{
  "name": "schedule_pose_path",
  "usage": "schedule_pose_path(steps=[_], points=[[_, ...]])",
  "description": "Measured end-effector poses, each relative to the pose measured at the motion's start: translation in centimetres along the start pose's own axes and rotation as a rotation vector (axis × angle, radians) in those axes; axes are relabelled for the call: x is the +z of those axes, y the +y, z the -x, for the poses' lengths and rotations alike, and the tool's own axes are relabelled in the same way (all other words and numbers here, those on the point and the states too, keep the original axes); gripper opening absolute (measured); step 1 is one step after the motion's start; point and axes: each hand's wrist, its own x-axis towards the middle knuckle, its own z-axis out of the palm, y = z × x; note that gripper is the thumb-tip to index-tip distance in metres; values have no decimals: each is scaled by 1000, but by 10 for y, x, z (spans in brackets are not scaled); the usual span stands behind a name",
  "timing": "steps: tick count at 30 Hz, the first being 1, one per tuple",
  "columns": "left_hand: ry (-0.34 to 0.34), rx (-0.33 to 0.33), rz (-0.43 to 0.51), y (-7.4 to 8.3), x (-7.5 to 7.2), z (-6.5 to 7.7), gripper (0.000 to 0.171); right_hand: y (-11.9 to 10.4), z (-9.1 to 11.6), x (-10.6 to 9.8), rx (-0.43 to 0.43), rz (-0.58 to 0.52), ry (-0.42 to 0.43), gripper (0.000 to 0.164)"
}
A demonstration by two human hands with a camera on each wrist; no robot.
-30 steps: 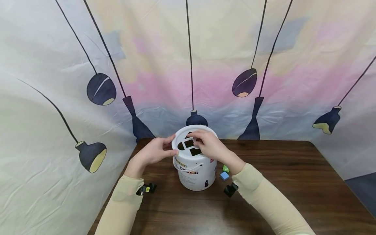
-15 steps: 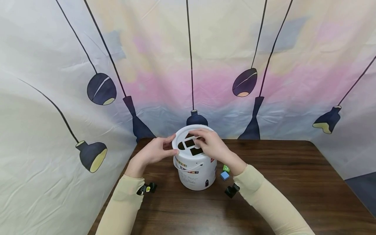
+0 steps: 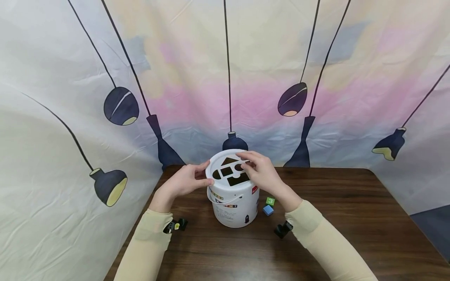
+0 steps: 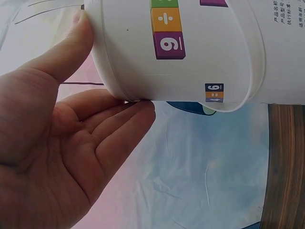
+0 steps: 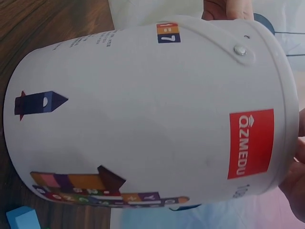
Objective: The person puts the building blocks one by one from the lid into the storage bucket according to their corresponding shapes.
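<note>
A white bucket (image 3: 230, 216) with printed blocks and lettering stands upright on the table. Its white lid (image 3: 217, 160) has several dark cut-out shapes, among them a triangle, a square and a round hole. My left hand (image 3: 186, 180) rests on the left side of the rim, thumb at the front and fingers farther back; the left wrist view shows these fingers (image 4: 126, 124) fairly straight against the bucket. Over the lid's right part is my right hand (image 3: 261, 171), thumb and fingers apart, with nothing visible between them. In the right wrist view its fingers are mostly out of frame.
Right of the bucket lie a green block (image 3: 270, 201) marked 3 and a blue block (image 3: 268, 210) on the brown wooden table (image 3: 337, 222). The bucket's handle (image 4: 257, 57) hangs down at its side. Behind stands a cloth backdrop (image 3: 190, 93) with painted lamps.
My right hand has moved right across the lid, uncovering the round hole and more of the cut-outs beside it. The left hand stays at the rim.
</note>
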Motion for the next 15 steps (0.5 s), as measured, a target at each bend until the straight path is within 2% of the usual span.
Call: schedule_pose_path(steps=[5, 11, 15], points=[[3, 10, 12, -1, 0, 0, 86, 7, 6, -5, 7, -51, 71, 39], [-1, 7, 18, -1, 1, 1, 86, 23, 21, -15, 7, -98, 201, 36], [-1, 9, 15, -2, 0, 0, 86, 36, 33, -26, 50, -91, 249, 35]])
